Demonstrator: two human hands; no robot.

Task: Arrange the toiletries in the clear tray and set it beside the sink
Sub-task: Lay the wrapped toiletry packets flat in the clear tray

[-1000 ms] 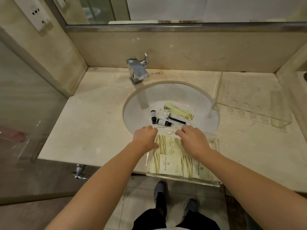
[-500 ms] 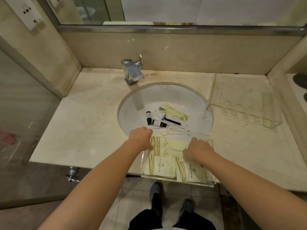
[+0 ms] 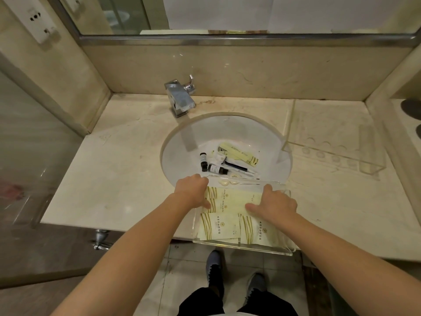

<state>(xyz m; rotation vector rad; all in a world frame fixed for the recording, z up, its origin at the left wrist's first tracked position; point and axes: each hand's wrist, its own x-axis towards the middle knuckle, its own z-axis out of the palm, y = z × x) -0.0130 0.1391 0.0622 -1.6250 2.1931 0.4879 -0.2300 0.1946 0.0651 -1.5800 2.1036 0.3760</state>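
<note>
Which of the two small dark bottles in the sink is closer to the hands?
The bottle lying crosswise, just beyond the left hand. The other bottle sits farther back, pointing towards the tap.

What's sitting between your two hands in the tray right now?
In the head view, cream sachets lie in the clear tray between the left hand and right hand; nothing else shows there.
</note>
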